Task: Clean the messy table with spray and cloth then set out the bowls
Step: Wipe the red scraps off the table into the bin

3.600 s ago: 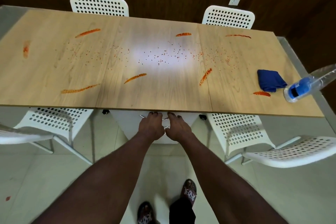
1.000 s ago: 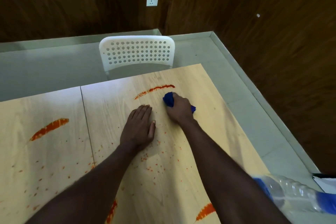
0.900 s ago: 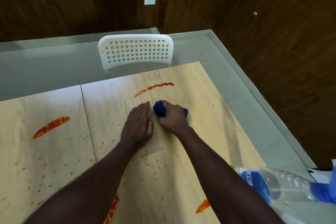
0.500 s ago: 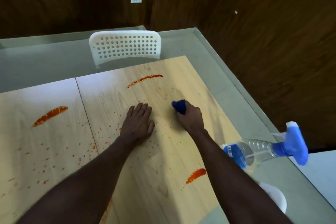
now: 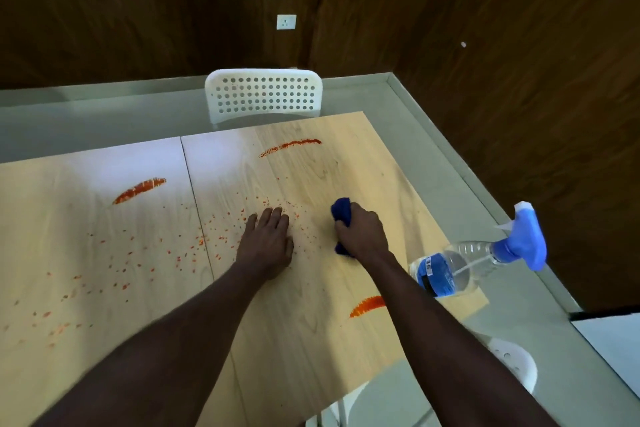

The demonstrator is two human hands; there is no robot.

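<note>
R hand [image 5: 362, 236] grips cloth [image 5: 341, 211], wiping nr table [image 5: 311, 340] right edge | L hand [image 5: 266, 239] flat, released | I judge: early; smears [image 5: 292, 146], specks [image 5: 207, 243] left; bowls unseen

Light wood tabletop [image 5: 311, 340] is carrying three red smears [image 5: 291, 146] and scattered red specks [image 5: 207, 243]. Spray bottle [image 5: 460, 267] is lying on its side at the right edge. Left hand [image 5: 266, 243] is resting flat; right hand [image 5: 363, 236] is gripping a blue cloth [image 5: 341, 210] against the wood.

I count one cloth [image 5: 341, 210], one spray bottle [image 5: 460, 267] and one bench [image 5: 311, 340]. I see three red smears: far [image 5: 291, 146], left [image 5: 138, 188], near [image 5: 365, 305]. Two white chairs [image 5: 263, 97] [image 5: 512, 364], one socket [image 5: 286, 22].
</note>
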